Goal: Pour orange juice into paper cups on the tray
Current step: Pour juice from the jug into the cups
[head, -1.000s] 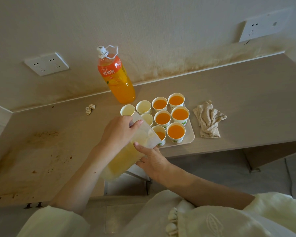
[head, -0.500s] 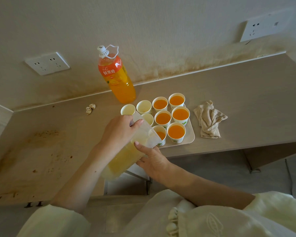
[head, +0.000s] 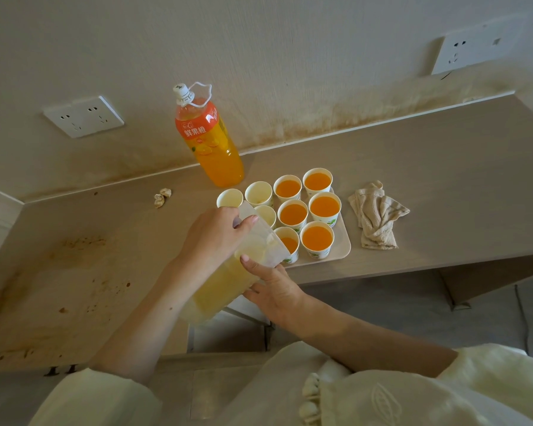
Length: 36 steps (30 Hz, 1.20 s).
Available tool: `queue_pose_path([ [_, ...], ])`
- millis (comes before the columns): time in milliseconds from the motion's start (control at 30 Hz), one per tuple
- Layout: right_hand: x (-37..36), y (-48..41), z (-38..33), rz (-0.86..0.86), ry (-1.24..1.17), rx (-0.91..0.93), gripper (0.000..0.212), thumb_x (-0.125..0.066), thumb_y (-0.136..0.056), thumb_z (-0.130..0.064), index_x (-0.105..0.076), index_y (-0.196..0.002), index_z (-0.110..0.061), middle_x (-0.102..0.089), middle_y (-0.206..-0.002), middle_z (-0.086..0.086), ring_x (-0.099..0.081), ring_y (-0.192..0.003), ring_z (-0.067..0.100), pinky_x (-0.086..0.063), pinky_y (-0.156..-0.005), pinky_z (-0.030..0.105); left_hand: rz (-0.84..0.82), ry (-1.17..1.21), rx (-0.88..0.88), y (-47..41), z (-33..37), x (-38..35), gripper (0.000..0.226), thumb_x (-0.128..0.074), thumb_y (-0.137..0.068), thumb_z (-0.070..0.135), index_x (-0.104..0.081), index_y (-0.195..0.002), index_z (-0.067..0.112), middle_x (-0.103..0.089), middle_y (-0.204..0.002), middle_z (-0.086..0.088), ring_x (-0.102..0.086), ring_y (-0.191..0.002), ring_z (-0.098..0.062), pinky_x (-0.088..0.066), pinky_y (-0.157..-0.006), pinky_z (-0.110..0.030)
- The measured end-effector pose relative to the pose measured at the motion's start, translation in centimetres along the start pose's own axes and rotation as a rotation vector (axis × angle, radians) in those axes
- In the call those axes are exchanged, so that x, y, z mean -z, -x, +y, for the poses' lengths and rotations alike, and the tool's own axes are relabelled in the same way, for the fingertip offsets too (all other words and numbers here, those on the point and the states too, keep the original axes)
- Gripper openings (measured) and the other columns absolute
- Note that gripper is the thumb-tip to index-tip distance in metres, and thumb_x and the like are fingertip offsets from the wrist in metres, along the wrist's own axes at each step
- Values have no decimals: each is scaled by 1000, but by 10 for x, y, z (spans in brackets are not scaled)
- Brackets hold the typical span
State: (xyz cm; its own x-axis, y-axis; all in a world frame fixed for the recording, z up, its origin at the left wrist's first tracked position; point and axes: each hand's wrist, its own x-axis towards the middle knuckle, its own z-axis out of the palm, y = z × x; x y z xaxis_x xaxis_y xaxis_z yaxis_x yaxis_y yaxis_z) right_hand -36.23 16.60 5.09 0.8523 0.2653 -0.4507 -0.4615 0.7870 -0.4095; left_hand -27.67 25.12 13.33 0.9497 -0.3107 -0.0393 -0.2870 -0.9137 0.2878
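A clear plastic jug (head: 228, 281) of orange juice is tilted over the near left corner of the beige tray (head: 343, 252). My left hand (head: 211, 238) grips the jug from above, thumb along its rim. My right hand (head: 273, 289) holds it from below and the right side. The spout hangs over a partly filled paper cup (head: 288, 242). Several cups on the tray's right side are full of juice, such as one full cup (head: 317, 238). Three cups at the left, including a far-left one (head: 230, 198), look empty.
A large orange juice bottle (head: 208, 139) stands capped against the wall behind the tray. A crumpled cloth (head: 376, 215) lies right of the tray. Small crumpled scraps (head: 161, 197) lie to the left. The counter's front edge runs just below the tray.
Both hands keep their hold on the tilted jug over the near cup. Nothing has visibly moved.
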Motion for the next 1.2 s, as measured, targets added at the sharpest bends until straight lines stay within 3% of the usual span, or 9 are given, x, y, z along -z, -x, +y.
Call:
queue_pose_path([
  [600, 0, -3, 5, 32, -11, -11, 86, -80, -66, -24, -37, -141, -24, -58, -131, 9, -55, -120, 30, -57, -80, 38, -7, -16, 5, 0, -1, 0, 51, -53, -92, 46, -32, -58, 15, -34, -52, 3, -31, -50, -17, -23, -48, -32],
  [767, 2, -5, 6, 24, -15, -12, 92, -85, -64, -25, -37, -142, -25, -57, -133, 10, -54, -122, 31, -56, -87, 42, -6, -22, -3, 0, -2, 0, 51, -53, -92, 46, -31, -58, 15, -32, -52, 3, -30, -49, -17, -22, -48, -32],
  [933, 2, -6, 6, 6, 1, 2, 81, -79, -70, -24, -40, -141, -24, -57, -132, 10, -55, -121, 31, -58, -81, 39, -4, -25, -7, 0, -2, 0, 51, -53, -92, 46, -32, -58, 15, -32, -52, 2, -30, -50, -18, -22, -49, -32],
  [1200, 4, -10, 8, -7, 13, -2, 98, -87, -58, -31, -37, -142, -25, -56, -133, 10, -54, -122, 32, -54, -92, 46, -2, -46, -7, -2, -3, 2, 50, -53, -92, 46, -34, -59, 14, -35, -53, 1, -31, -50, -17, -22, -48, -31],
])
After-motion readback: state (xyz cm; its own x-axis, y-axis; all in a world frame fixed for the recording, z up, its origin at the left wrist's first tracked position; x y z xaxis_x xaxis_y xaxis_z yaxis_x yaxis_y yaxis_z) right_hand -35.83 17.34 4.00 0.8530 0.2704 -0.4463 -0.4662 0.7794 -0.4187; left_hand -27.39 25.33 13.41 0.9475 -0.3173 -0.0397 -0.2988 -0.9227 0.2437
